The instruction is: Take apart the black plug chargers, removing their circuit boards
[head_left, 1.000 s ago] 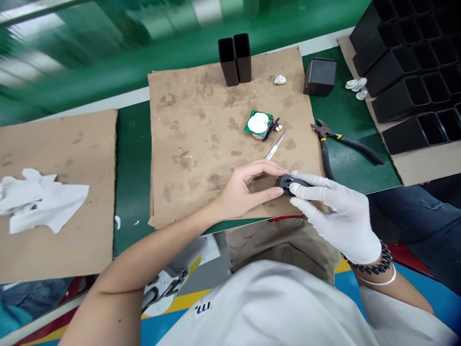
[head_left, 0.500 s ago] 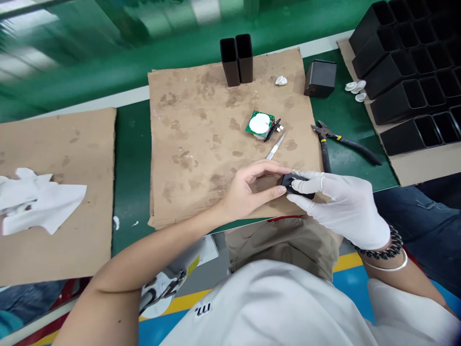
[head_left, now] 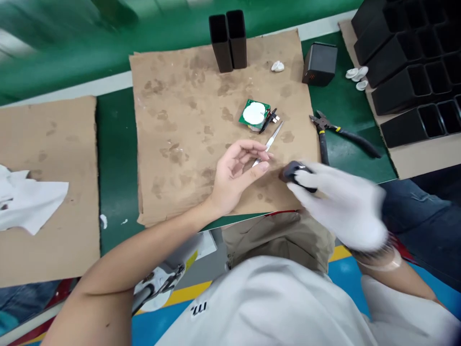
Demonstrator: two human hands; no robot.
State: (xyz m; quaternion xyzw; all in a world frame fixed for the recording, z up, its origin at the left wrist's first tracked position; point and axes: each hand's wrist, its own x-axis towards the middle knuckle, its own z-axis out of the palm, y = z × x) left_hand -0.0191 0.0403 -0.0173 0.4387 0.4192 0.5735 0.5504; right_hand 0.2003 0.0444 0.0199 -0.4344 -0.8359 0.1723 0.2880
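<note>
My left hand (head_left: 239, 175), bare, is held over the cardboard with its fingers curled and apart, and nothing shows in it. Silver tweezers (head_left: 271, 139) lie on the cardboard just beyond its fingertips, partly covered by them. My right hand (head_left: 338, 199), in a white glove and blurred by motion, grips a small black plastic part (head_left: 289, 172) between thumb and fingers. The glove hides much of that part. Farther back lies a green circuit board (head_left: 245, 118) with a white round patch of paste and a dark connector piece with metal prongs at its side.
Two black rectangular tubes (head_left: 230, 45) stand at the back. White bits (head_left: 277, 66) lie near a black charger-like box (head_left: 320, 65). Diagonal cutters (head_left: 326, 126) rest right of the stained cardboard (head_left: 169, 178). Rows of black housings (head_left: 399, 132) fill the far right; white cloth (head_left: 43, 197) lies left.
My left hand has let go of the black part and moved left, up to the tweezers. My right hand keeps the part, now tilted differently. The whole view has shifted slightly.
</note>
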